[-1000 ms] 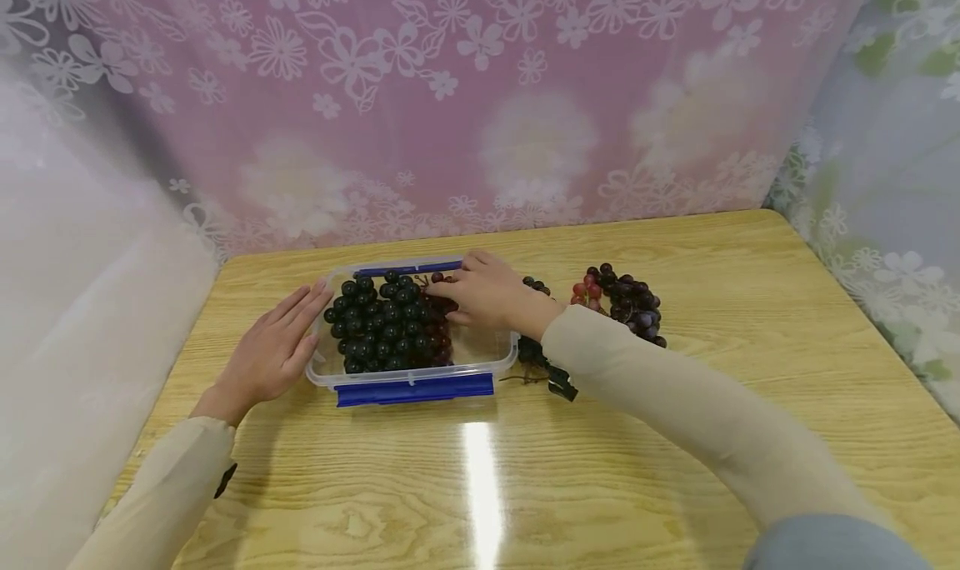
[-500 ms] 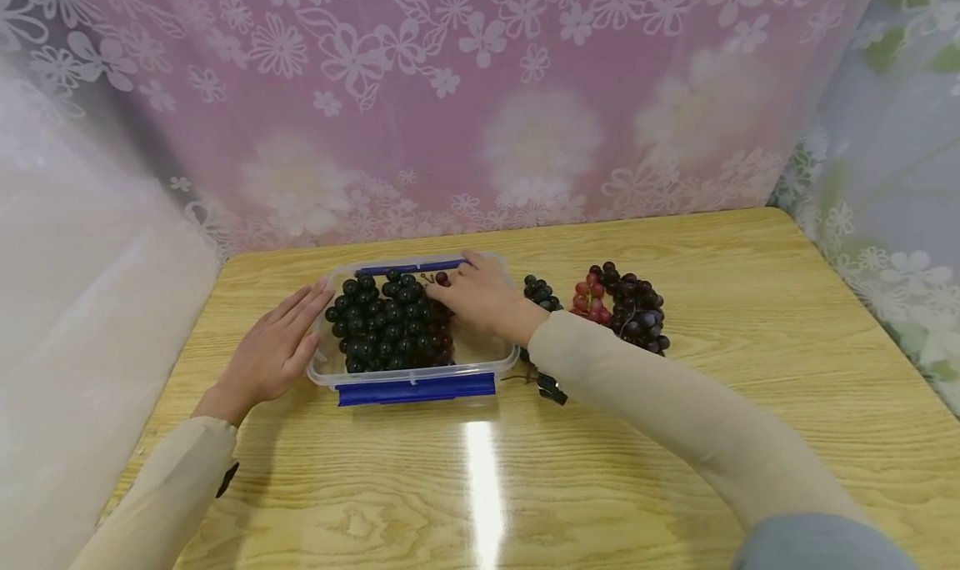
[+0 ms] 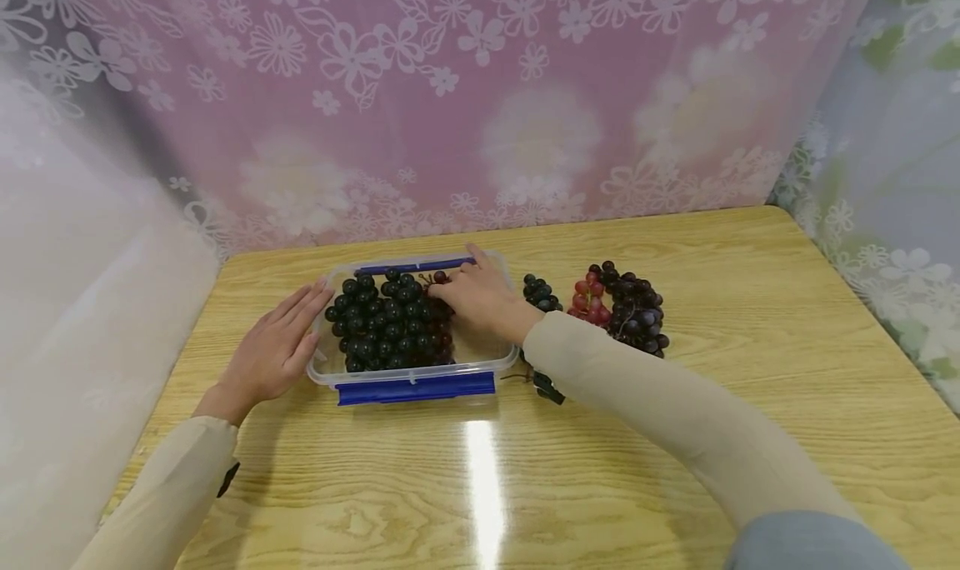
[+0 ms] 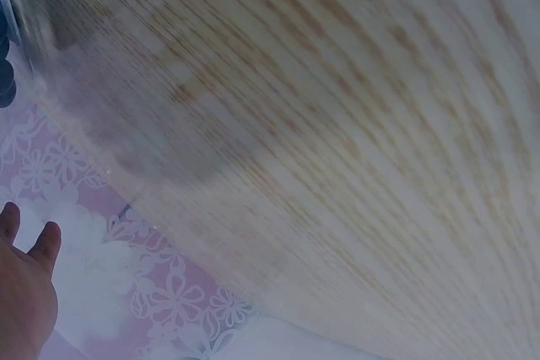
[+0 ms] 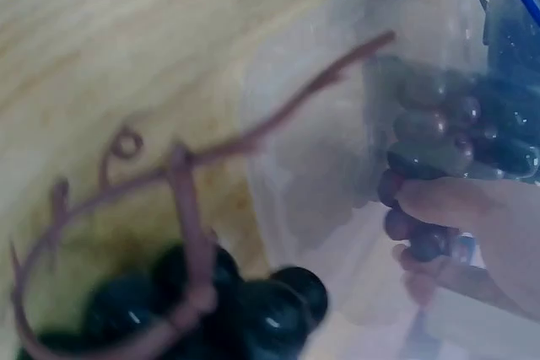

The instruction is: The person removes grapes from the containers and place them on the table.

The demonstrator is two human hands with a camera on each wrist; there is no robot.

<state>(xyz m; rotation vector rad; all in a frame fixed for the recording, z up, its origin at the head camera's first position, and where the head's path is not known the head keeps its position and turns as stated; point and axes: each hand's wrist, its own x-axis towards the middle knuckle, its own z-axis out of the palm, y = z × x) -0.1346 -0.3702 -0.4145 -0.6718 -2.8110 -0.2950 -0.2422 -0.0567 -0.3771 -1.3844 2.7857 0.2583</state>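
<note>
A clear plastic box (image 3: 322,378) with blue clips holds a large bunch of black grapes (image 3: 378,324) on its left side. Beside them, in the middle of the box, lies a bunch of dark red grapes (image 3: 444,341), partly covered by my right hand (image 3: 483,299). In the right wrist view my thumb (image 5: 451,200) and fingers pinch some of these dark red grapes (image 5: 428,242). My left hand (image 3: 270,345) rests with straight fingers against the left wall of the box. In the left wrist view only part of the left hand (image 4: 25,292) shows.
Right of the box lies another dark bunch (image 3: 542,293), partly behind my right sleeve. Farther right are red grapes (image 3: 590,297) and a purple-black bunch (image 3: 641,312). A floral curtain (image 3: 450,137) hangs behind the wooden table (image 3: 360,487).
My right hand has drawn slightly back and its forearm has shifted a little left, uncovering more of the dark bunch outside the box. The left hand stays where it was.
</note>
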